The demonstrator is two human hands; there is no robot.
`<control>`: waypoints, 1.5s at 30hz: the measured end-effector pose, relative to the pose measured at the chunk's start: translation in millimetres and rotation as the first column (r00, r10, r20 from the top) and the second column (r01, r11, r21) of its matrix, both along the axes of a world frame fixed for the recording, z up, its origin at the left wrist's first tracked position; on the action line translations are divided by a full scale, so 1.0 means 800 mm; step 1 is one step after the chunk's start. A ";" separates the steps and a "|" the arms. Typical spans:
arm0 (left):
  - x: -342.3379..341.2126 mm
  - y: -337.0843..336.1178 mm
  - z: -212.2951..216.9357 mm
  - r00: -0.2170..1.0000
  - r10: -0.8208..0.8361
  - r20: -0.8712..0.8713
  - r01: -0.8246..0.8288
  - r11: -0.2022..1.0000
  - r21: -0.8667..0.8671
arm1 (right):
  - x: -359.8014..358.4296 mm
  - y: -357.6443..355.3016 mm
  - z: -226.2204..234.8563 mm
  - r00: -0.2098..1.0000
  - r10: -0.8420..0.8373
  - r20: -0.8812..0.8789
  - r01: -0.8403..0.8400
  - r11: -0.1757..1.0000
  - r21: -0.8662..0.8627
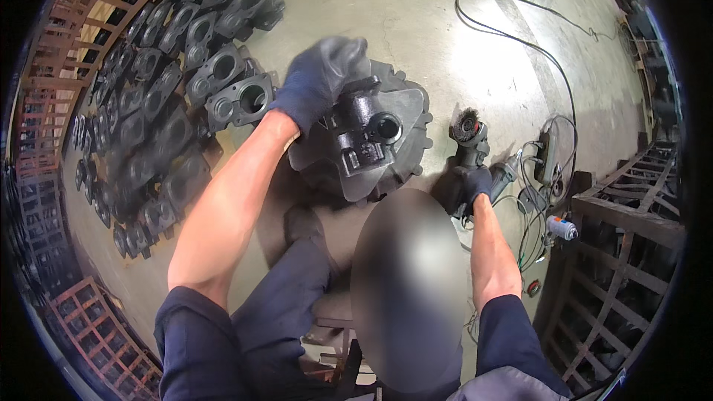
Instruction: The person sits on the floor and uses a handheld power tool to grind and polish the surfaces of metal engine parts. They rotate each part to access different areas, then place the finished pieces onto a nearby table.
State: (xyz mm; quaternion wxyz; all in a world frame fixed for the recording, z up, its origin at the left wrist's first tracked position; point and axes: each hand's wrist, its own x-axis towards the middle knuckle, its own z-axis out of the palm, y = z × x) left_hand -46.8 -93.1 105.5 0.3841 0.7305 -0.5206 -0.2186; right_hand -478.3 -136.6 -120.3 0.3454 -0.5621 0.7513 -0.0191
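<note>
My left hand [324, 78], in a dark work glove, is closed over the far end of a black cast metal housing [360, 130]; motion blurs its fingers. The housing has a round bore on its right side and rests on a broad dark metal base [416, 115] with a lobed rim. To the right, my gloved right hand [475, 184] is wrapped round an angle grinder [472, 150]. A round wire brush [466, 125] is fitted at its far end, apart from the housing. The glove and forearm hide much of the grinder's body.
Many similar black castings [200, 37] stand in rows on the floor at the left. Slatted metal crates [631, 215] line the right, with more at the left edge. Cables [568, 82] loop at the right beside a power strip [548, 156] and a spray can [562, 228].
</note>
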 end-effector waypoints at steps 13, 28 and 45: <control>-0.296 0.151 0.126 0.691 -0.616 -0.379 0.720 0.534 0.443 | -0.028 0.109 0.322 0.635 -0.029 0.772 0.093 0.995 -0.040; -0.413 0.181 0.155 0.553 -0.295 -0.779 0.033 0.942 -0.334 | 0.058 0.114 0.548 0.475 0.020 0.880 -0.059 0.998 0.010; -0.442 0.131 0.043 0.374 -0.143 -0.916 -0.083 0.979 -0.186 | 0.096 0.070 0.447 0.806 0.573 0.145 -0.488 0.783 -0.385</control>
